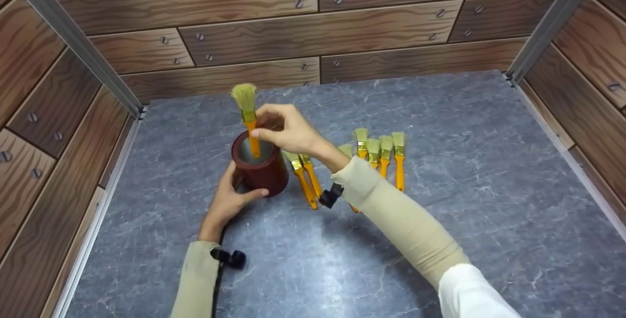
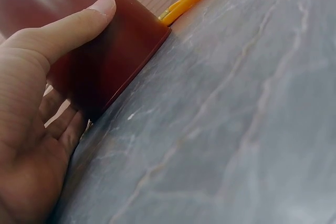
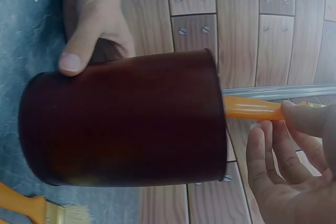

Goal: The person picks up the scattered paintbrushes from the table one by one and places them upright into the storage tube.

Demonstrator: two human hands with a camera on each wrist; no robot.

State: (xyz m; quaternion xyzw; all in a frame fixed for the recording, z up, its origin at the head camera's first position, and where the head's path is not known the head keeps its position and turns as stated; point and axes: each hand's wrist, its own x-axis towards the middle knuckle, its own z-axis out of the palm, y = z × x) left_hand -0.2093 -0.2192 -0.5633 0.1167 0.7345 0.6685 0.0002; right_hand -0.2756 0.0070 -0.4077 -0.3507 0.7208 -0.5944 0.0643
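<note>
A dark red cylindrical pot [image 1: 264, 176] stands upright on the table, its open mouth facing up. My left hand [image 1: 230, 198] curls round its lower side, the thumb along the near wall in the left wrist view. Over the mouth, my right hand [image 1: 288, 129] pinches a paintbrush [image 1: 248, 112] between thumb and fingers. Its pale bristles point up, and the tip of its orange handle dips inside the rim. In the right wrist view, the handle [image 3: 252, 107] enters the pot's mouth beside my fingertips.
Two paintbrushes [image 1: 305, 181] lie just right of the pot. Several more paintbrushes [image 1: 398, 161] lie further right, some partly hidden by my right forearm. Wood-patterned walls [image 1: 254, 39] enclose the grey marbled table [image 1: 489, 186] at the back and sides.
</note>
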